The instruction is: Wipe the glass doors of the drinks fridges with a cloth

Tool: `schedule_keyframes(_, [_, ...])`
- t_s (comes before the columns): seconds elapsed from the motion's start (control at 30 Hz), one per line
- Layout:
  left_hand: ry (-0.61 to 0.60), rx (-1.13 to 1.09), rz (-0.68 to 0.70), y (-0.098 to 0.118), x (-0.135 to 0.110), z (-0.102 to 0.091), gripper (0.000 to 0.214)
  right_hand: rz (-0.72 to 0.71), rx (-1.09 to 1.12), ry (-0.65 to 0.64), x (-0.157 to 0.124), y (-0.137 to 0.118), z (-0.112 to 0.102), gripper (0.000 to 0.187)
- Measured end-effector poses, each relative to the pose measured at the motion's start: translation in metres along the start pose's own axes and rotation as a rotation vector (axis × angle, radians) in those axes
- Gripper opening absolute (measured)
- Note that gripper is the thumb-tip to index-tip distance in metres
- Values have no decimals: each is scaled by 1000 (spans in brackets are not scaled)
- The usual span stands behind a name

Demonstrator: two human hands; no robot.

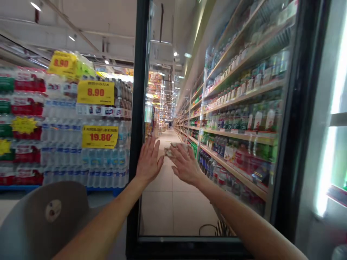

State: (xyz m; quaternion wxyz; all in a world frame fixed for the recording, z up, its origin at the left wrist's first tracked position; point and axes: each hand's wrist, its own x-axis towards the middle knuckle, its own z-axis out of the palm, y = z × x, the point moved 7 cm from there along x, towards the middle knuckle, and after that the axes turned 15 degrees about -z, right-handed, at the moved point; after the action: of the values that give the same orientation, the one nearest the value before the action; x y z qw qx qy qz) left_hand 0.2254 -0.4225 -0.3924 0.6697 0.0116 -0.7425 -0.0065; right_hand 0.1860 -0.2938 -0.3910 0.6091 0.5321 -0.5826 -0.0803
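Observation:
A black-framed glass door [162, 213] stands in front of me, its pane mirroring or showing the aisle and drink shelves. My right hand [187, 162] presses a light, patterned cloth [170, 151] against the pane, fingers laid over it. Most of the cloth is hidden beneath those fingers. To the left, my left hand [148, 159] is open, its fingers extended near the door's left frame [134, 144]. It holds nothing and appears to rest against the glass.
Left of the door are stacked packs of bottled drinks [104, 159] with yellow price signs [95, 92]. A grey chair back [54, 220] stands at lower left. A lit cooler interior [328, 162] shows at the right edge.

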Motion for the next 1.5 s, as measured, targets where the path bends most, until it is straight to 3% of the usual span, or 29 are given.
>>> schedule_keyframes(0.03, [-16, -17, 14, 0, -1, 0, 65, 55, -30, 21, 0, 14, -4, 44])
schedule_keyframes(0.13, [-58, -99, 46, -4, 0, -1, 63, 452, -160, 115, -5, 83, -24, 49])
schedule_keyframes(0.2, [-70, -156, 45, -6, 0, -4, 61, 569, -184, 129, -7, 102, -30, 52])
schedule_keyframes(0.27, [-71, -196, 35, -7, 0, -7, 60, 463, -142, 69, -8, 81, -23, 51])
schedule_keyframes(0.43, [-70, -203, 44, -6, -4, -7, 61, -113, 18, -30, -24, -34, 7, 41])
schedule_keyframes(0.5, [-78, -189, 60, -7, -6, -5, 62, -142, 25, -7, -20, -35, 7, 39])
schedule_keyframes(0.63, [-79, -179, 84, -8, -6, -3, 62, 311, -55, 81, 1, 34, -7, 46])
schedule_keyframes(0.7, [-67, -178, 87, -9, -6, -2, 62, 406, -37, 59, 4, 41, -5, 49])
schedule_keyframes(0.77, [-58, -174, 92, -9, -6, -2, 62, 275, 47, -19, 1, 12, 7, 51])
schedule_keyframes(0.87, [-58, -170, 107, -8, -6, -2, 63, -150, 215, -128, -17, -61, 27, 50])
schedule_keyframes(0.93, [-66, -165, 112, -7, -7, -2, 63, -298, 242, -122, -27, -77, 29, 46])
schedule_keyframes(1.0, [-75, -158, 116, -7, -7, -2, 63, -163, 162, -53, -21, -48, 21, 44])
schedule_keyframes(1.1, [-82, -135, 120, -7, -7, -1, 64, 238, 5, 62, -7, 24, 1, 45])
schedule_keyframes(1.17, [-87, -113, 131, -5, -7, 0, 64, 357, -30, 80, -3, 42, -5, 46])
schedule_keyframes(1.23, [-85, -81, 146, -3, -7, 1, 65, 298, -21, 64, -5, 27, -3, 46])
schedule_keyframes(1.37, [-50, -9, 159, 0, -9, 4, 67, -73, 51, 23, -22, -33, 8, 40])
schedule_keyframes(1.43, [-37, 23, 156, 1, -9, 5, 67, -77, 36, 22, -25, -23, 7, 41])
schedule_keyframes(1.5, [-33, 48, 154, 1, -9, 7, 66, 123, -41, 58, -20, 20, -3, 45])
